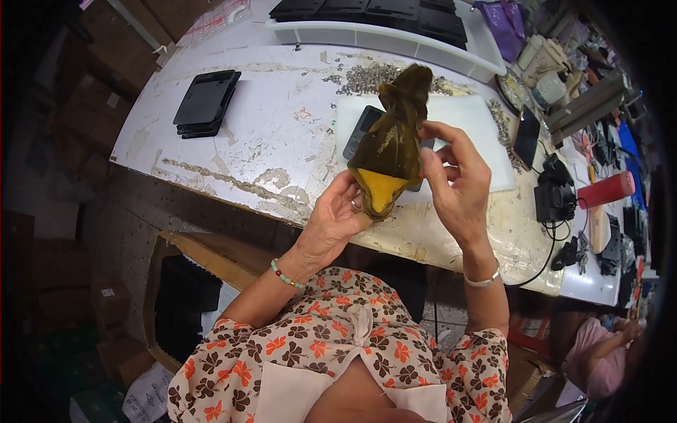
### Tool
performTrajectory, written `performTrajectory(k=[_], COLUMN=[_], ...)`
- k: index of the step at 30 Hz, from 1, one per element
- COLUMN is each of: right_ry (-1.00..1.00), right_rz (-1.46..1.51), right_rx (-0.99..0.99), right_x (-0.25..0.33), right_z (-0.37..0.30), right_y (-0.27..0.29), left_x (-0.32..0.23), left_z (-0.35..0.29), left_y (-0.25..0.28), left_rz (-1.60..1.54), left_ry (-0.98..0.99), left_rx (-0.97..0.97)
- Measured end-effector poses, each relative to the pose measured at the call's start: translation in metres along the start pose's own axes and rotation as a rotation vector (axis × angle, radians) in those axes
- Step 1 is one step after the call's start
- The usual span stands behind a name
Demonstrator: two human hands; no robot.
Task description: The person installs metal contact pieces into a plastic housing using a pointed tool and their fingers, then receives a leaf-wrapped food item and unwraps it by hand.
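Note:
A dark brown glove (391, 137) with a yellow inside is held up over the near edge of the table. Its cuff faces me, and its finger end points away. My left hand (331, 218) is closed on the near edge of the cuff. Beside the glove's right side is my right hand (457, 176), its fingers curved and apart; whether the fingertips touch the glove I cannot tell. Under the glove, a black flat part (361, 129) lies partly hidden on a white foam sheet (462, 116).
Two or more black flat panels (206, 99) are stacked at left. Small metal pieces (363, 79) are scattered behind the foam. A white tray (345, 34) holds black parts at the back. Chargers with cables (553, 201) and a red cylinder (606, 189) lie right. An open carton (204, 247) stands below.

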State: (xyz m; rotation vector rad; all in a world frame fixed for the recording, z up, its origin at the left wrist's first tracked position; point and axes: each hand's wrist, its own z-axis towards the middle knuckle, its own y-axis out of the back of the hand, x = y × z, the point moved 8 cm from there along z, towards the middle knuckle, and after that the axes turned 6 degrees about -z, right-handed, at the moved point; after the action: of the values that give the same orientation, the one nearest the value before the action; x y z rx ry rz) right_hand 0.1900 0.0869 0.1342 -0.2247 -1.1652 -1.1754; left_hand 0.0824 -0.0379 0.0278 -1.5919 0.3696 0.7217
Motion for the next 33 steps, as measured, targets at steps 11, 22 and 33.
performTrajectory(k=[11, 22, 33], right_ry=[-0.268, -0.335, -0.402], right_rz=[0.124, 0.213, 0.336], right_rx=[-0.034, 0.125, 0.121], right_x=[-0.048, -0.060, -0.065], right_z=[0.009, 0.011, 0.007], right_y=[0.002, 0.000, -0.003], left_x=[0.006, 0.007, -0.028], left_z=[0.000, 0.008, 0.029], left_y=[-0.008, -0.005, -0.005], left_rz=[0.137, 0.254, 0.464], left_ry=[0.004, 0.008, -0.060], left_rx=[0.028, 0.081, -0.133])
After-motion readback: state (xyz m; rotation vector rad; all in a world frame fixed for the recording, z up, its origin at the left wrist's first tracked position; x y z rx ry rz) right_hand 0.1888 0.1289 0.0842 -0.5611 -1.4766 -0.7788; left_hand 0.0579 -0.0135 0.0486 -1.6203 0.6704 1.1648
